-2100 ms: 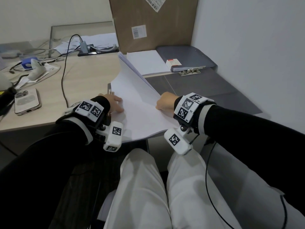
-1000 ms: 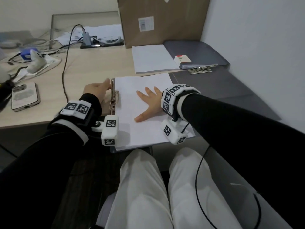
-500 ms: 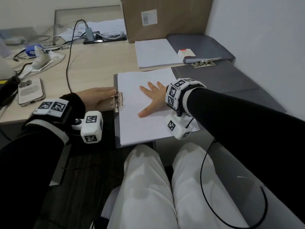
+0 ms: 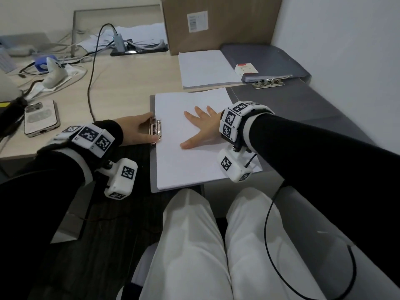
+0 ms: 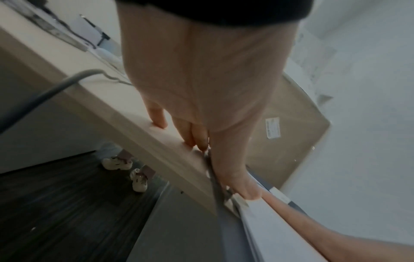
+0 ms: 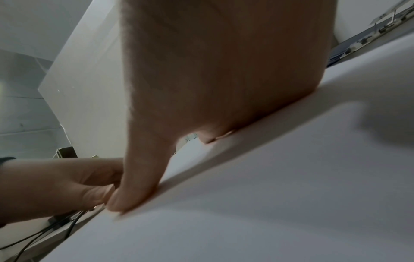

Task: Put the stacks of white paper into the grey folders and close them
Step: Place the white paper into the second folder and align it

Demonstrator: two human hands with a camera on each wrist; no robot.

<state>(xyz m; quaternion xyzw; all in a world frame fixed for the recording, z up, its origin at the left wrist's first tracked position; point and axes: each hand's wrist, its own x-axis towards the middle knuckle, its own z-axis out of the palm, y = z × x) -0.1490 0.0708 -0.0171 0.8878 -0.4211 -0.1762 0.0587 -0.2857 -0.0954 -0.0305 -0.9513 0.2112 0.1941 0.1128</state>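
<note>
A stack of white paper (image 4: 190,161) lies in an open grey folder (image 4: 153,169) at the desk's front edge, with the folder's cover (image 4: 292,109) spread flat to the right. My right hand (image 4: 194,128) lies flat on the paper, fingers spread; the right wrist view shows the palm (image 6: 224,70) pressing the sheet (image 6: 268,195). My left hand (image 4: 151,127) is at the metal clip (image 4: 157,131) on the folder's left edge. Its fingers rest on the desk and its thumb (image 5: 235,177) lies on the clip (image 5: 233,200). A second grey folder (image 4: 264,59) with paper (image 4: 205,68) lies open behind.
A cardboard box (image 4: 216,22) stands at the back against the wall. A phone (image 4: 41,118), a black cable (image 4: 91,79) and other clutter occupy the desk's left part. A small white box (image 4: 246,69) sits on the far folder. My knees are just under the near folder.
The raised paper stack was laid flat into the folder. My right hand went from holding its edge to lying flat on it. My left hand slid onto the clip.
</note>
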